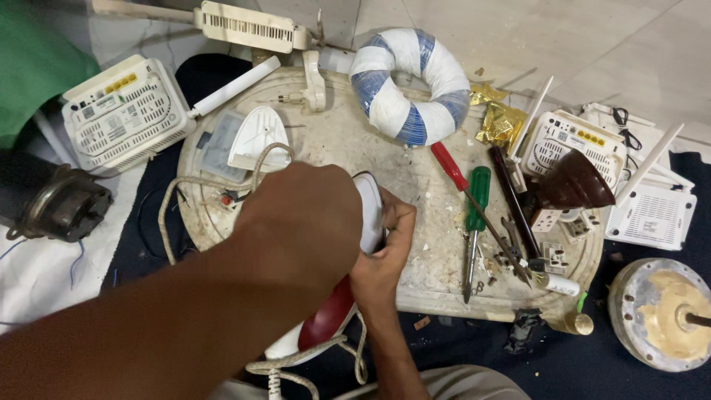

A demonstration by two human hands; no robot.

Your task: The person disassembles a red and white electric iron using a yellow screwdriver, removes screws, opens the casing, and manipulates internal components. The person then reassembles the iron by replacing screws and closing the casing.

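a round, stained off-white work board (333, 141) is lying on a dark blue cloth (592, 363) spread over a pale tiled floor (563, 37).

the left hand (300, 215) is pressing down over the top of a white and dark red clothes iron (333, 315); its fingers are curled downward, but whether they are gripping is not visible. the right hand (381, 255) is closing its fingers around the white upper end of the iron, just beside the left hand. the iron is sitting at the near edge of the board, its red end overhanging toward the person, with a beige braided cord (200, 181) looping off to the left.

count: two screwdrivers, one red-handled (449, 167) and one green-handled (478, 198), are lying crossed to the right of the hands. three white vented router boxes (122, 111) (574, 141) (652, 215) are resting at the left and right margins. one blue and white wrapped ring (411, 81) is lying at the far edge.

the centre of the board, between ring and hands, is staying open. the right rim is crowded with small white sockets (554, 255). a round grey metal motor housing (663, 311) is sitting off the board at lower right.
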